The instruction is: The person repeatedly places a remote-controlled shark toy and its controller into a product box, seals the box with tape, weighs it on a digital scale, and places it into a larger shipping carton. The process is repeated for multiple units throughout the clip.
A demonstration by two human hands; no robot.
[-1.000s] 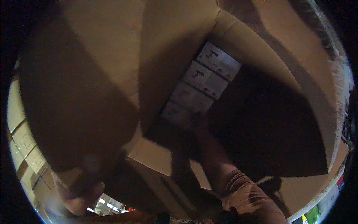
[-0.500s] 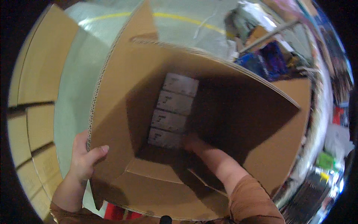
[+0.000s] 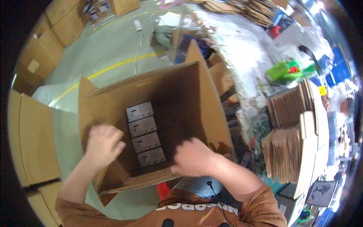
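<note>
A tall open cardboard box (image 3: 213, 109) stands in front of me with its flaps up. Down inside, several small white printed cartons (image 3: 143, 125) form a row along the left part of the bottom. Over the box's left side hovers my left hand (image 3: 103, 145), its bent fingers apart from the thumb and nothing visible in it. My right hand (image 3: 193, 157) is above the near right part of the opening. Motion blurs its curled fingers, so whether they are closed is unclear.
Large closed cartons (image 3: 36, 140) line the left side. On the right runs a bench with plastic wrap (image 3: 249, 49), a green bag (image 3: 283, 71) and stacks of folded cardboard (image 3: 283, 151). A yellow line (image 3: 106, 70) crosses the green floor beyond the box.
My right hand has come up out of the box, away from the white cartons. My left hand has let go of the box's left edge. The view has swung right.
</note>
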